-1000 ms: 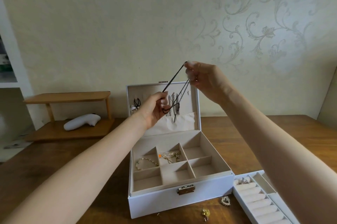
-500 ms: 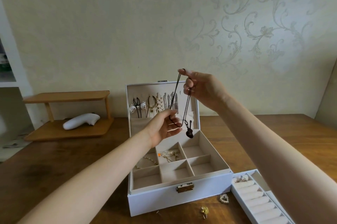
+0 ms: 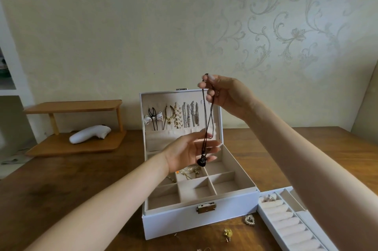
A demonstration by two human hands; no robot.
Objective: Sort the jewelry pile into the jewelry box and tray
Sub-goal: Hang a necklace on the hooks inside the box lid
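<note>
My right hand (image 3: 223, 95) pinches the top of a black cord necklace (image 3: 206, 119) high above the open white jewelry box (image 3: 200, 218). A dark pendant (image 3: 201, 161) hangs at the cord's lower end. My left hand (image 3: 190, 152) is spread palm-up behind the cord and pendant, its fingers straight. Several necklaces (image 3: 180, 117) hang inside the lid. Gold chains (image 3: 188, 171) lie in the back compartments. The white ring tray (image 3: 290, 228) sits at the right with rings (image 3: 270, 198) in its top row.
Loose gold pieces (image 3: 228, 232) and a heart-shaped piece (image 3: 250, 220) lie on the wooden table (image 3: 61, 185) in front of the box. A wooden two-level stand (image 3: 77, 126) with a white handheld device (image 3: 90, 134) is at the left.
My left hand let go of the cord and dropped lower, opening under the pendant. The necklace now hangs straight down from my right hand.
</note>
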